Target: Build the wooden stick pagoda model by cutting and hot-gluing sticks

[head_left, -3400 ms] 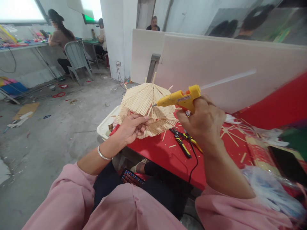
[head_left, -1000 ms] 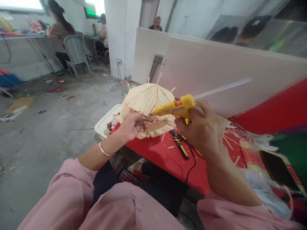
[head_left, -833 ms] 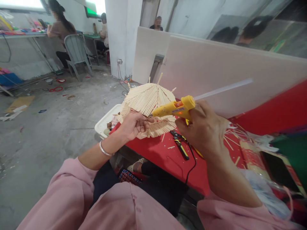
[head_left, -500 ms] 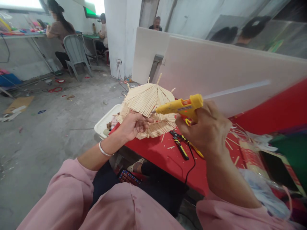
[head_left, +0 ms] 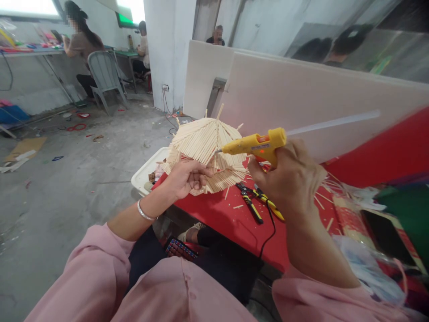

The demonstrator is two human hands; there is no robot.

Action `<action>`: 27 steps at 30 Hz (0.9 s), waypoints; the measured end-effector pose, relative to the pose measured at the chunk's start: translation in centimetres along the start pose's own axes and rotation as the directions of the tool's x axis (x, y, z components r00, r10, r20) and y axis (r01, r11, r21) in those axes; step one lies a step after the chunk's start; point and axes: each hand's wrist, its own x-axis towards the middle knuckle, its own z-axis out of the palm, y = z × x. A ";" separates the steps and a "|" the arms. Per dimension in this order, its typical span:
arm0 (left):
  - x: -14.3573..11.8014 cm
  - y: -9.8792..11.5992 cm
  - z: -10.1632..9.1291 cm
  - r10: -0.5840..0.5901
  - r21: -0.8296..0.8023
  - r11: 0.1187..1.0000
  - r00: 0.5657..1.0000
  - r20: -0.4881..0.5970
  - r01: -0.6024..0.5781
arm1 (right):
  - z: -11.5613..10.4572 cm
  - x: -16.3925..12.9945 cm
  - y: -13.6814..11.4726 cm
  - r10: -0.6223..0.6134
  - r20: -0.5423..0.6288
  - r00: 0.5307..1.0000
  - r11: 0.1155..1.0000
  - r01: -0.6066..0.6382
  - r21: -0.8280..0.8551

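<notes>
A model built of pale wooden sticks [head_left: 197, 141] stands before me, its upper part a sloping roof with a second sloped tier below. My left hand [head_left: 191, 177] has its fingers curled at the near lower edge of the roof, pinching there; the fingertips are partly hidden. In my right hand [head_left: 291, 176] is a yellow hot glue gun [head_left: 256, 144], tilted slightly, with a white glue stick [head_left: 335, 121] jutting from its back. The gun's nozzle meets, or nearly meets, the roof's edge just beyond my left fingers. Its small orange light shows.
Yellow-and-black pliers [head_left: 251, 206] lie on the red table [head_left: 214, 217] near a black cable. A white tray [head_left: 139, 176] sits left of the model. To the right are loose sticks, a dark phone [head_left: 387, 237] and plastic bags. White boards [head_left: 284, 98] lean behind. Other people sit farther off.
The glue gun has lifted slightly at its nozzle and shifted a little rightward, exposing more of the metal tip. My left hand stays at the roof edge.
</notes>
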 end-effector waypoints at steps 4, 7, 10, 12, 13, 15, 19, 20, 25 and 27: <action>-0.1 -0.1 -0.2 0.012 0.013 1.000 1.000 0.008 -0.012 | -0.2 0.2 -0.1 0.009 0.032 0.999 1.000 -0.009 0.008; 0.1 -0.2 -0.3 0.021 0.032 0.999 1.000 0.022 -0.022 | -0.3 0.3 -0.1 0.048 0.059 0.997 0.999 -0.048 -0.002; 0.1 -0.3 -0.4 0.022 0.040 0.999 0.999 0.036 -0.023 | -0.4 0.5 -0.3 0.101 0.080 0.992 0.995 -0.099 -0.021; 0.2 -0.3 -0.4 0.030 0.038 0.999 0.999 0.039 -0.032 | -0.4 0.6 -0.4 0.100 0.092 0.991 0.995 -0.099 -0.015; 0.2 -0.4 -0.5 0.035 0.036 0.999 0.999 0.041 -0.036 | -0.3 0.6 -0.5 0.087 0.099 0.991 0.996 -0.086 -0.007; 0.2 -0.4 -0.5 0.037 0.034 0.999 0.998 0.044 -0.039 | -0.2 0.7 -0.5 0.059 0.093 0.994 0.998 -0.060 0.007; 0.2 -0.6 -0.6 0.022 0.028 0.999 0.999 0.049 -0.024 | 0.1 0.7 -0.3 0.041 0.027 0.999 0.999 -0.041 0.000; 0.2 -0.6 -0.6 0.023 0.025 0.999 0.998 0.050 -0.024 | 0.2 0.7 -0.3 0.038 0.011 0.999 0.999 -0.038 -0.002; 0.2 -0.6 -0.6 0.027 0.052 0.998 0.998 0.065 -0.030 | 0.1 0.5 -0.4 0.028 0.010 1.000 1.000 -0.028 0.007; 0.2 -0.5 -0.7 0.035 0.072 0.997 0.997 0.072 -0.041 | 0.0 0.6 -0.5 0.030 0.022 0.999 0.999 -0.030 0.014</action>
